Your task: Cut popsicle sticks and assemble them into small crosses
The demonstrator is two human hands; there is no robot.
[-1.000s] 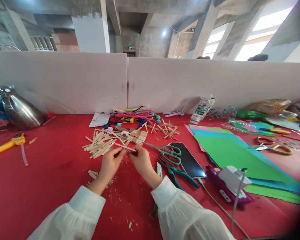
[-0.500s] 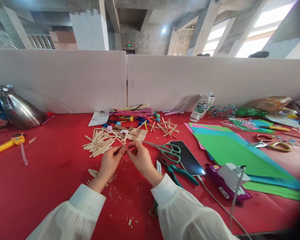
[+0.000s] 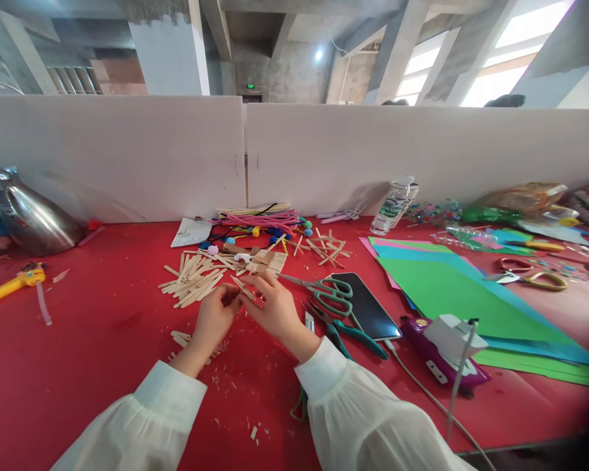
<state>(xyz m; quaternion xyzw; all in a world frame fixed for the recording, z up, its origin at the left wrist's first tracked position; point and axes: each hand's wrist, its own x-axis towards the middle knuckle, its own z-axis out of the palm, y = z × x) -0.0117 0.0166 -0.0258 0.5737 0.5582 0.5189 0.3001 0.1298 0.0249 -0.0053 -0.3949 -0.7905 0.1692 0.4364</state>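
My right hand (image 3: 276, 311) pinches thin wooden craft sticks (image 3: 241, 286) between thumb and fingers; they slant up to the left from its fingertips. My left hand (image 3: 214, 319) is closed close against it, thumb and curled fingers together. Whatever sits in the left fingertips is too small to make out. Just beyond my hands lies a loose pile of craft sticks (image 3: 191, 280). Beside it is a flat row of joined sticks (image 3: 269, 261) with a brown piece on top. Green-handled scissors (image 3: 334, 296) rest right of my right hand.
Teal-handled pliers (image 3: 358, 340), a phone (image 3: 368, 307) and a purple power strip (image 3: 442, 360) with a cable lie to the right. Green paper sheets (image 3: 446, 294) are beyond. Behind are pipe cleaners (image 3: 260, 221) and a water bottle (image 3: 394, 206). A steel jug (image 3: 34, 212) and yellow glue gun (image 3: 14, 284) stand left.
The craft sticks, upright and crossed between both hands' fingertips before, now tilt to the left in my right fingers. My right hand has turned slightly, and my left fingers have curled more.
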